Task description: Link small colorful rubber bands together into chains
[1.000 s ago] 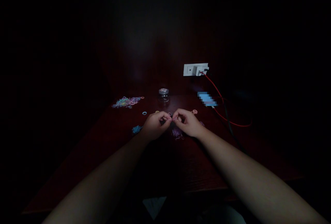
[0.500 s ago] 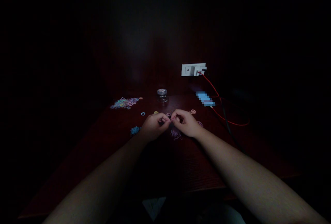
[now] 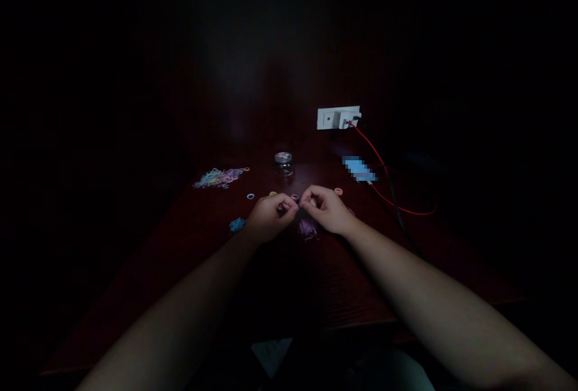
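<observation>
My left hand and my right hand meet fingertip to fingertip above the dark red table. Both are closed in a pinch, thumb against forefinger; whatever sits between the tips is too small and dim to make out. Under my right hand lies a heap of purple elastic bands. Beside my left wrist is a small blue pile of bands. Just beyond the fingers rest a pink band, a yellow band partly covered by my left hand, a light blue band and orange-pink bands.
A mixed pile of pastel bands lies at the far left. A clear lidded jar stands at the back. On the right are a blurred-out phone, a red cable and a wall socket with a charger.
The view shifts slightly. My hands stay pinched together in nearly the same place, the right hand's fingertips a little higher; the purple heap shows more. Piles and jar keep their places.
</observation>
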Tool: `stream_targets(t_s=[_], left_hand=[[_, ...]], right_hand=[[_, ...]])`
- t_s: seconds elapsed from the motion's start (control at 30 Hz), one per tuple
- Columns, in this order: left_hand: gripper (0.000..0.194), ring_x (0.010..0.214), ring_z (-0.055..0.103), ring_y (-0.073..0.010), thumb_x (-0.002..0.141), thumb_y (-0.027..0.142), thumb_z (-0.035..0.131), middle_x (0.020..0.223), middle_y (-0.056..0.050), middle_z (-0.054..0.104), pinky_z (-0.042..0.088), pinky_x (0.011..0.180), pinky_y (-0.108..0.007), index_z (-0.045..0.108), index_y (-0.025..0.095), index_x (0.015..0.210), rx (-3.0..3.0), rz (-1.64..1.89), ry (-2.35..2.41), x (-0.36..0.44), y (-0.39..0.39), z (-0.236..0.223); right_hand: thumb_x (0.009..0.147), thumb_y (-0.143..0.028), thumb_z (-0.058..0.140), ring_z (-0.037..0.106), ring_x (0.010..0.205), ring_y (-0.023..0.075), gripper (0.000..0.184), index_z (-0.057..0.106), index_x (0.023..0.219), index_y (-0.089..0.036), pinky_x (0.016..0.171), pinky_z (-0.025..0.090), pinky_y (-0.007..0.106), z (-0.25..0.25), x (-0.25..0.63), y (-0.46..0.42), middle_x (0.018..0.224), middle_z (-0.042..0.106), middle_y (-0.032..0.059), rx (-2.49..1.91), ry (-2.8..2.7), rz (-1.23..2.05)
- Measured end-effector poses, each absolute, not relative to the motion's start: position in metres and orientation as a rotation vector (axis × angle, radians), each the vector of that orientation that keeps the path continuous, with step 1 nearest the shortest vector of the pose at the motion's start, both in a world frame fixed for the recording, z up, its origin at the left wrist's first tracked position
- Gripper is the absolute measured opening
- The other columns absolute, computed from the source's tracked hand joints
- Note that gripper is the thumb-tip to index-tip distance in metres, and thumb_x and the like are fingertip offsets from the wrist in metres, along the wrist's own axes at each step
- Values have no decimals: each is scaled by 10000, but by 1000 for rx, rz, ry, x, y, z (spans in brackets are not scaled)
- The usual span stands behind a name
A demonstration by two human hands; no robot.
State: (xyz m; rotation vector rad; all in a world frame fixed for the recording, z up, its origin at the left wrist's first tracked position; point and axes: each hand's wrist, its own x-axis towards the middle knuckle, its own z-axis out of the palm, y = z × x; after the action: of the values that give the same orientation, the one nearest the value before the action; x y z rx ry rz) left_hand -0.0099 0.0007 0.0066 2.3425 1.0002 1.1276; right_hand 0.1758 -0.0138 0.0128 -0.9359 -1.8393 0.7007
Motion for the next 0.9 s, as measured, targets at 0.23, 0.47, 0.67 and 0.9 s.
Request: stream_targets(t_s=[0.23, 0.47, 0.67, 0.9], left_hand=[[142, 735, 622, -138, 830, 282, 575, 801, -39, 686, 488, 680, -240, 643, 158, 819, 2286, 1199, 1003, -11, 3, 5], [134, 739, 612, -139, 831, 276, 574, 812, -36, 688, 481, 687, -249, 642, 162, 819, 2335, 1187, 1031, -9, 1, 8], [128, 748, 605, -141, 840, 272, 566, 829, -28, 691, 470, 692, -253, 647, 172, 829, 2368, 1171, 1017, -8, 2, 8], [126, 769, 611, -143, 845, 261, 558, 842, -26, 694, 467, 704, -254, 647, 173, 831, 2380, 1164, 1016, -8, 1, 10]], right_hand=[[806, -289, 581, 358, 498, 81, 143, 573, 782, -149, 485, 276, 219, 16, 179, -15, 560, 421, -51, -963, -1865, 684], [824, -295, 553, 386, 539, 91, 150, 559, 782, -151, 517, 307, 228, 16, 178, -15, 620, 462, -30, -957, -1866, 645], [833, -323, 548, 416, 572, 101, 182, 571, 777, -151, 544, 334, 231, 17, 177, -15, 636, 487, -18, -967, -1888, 632], [830, -326, 560, 406, 551, 97, 189, 585, 773, -147, 538, 323, 231, 15, 180, -14, 609, 490, -25, -972, -1929, 660]])
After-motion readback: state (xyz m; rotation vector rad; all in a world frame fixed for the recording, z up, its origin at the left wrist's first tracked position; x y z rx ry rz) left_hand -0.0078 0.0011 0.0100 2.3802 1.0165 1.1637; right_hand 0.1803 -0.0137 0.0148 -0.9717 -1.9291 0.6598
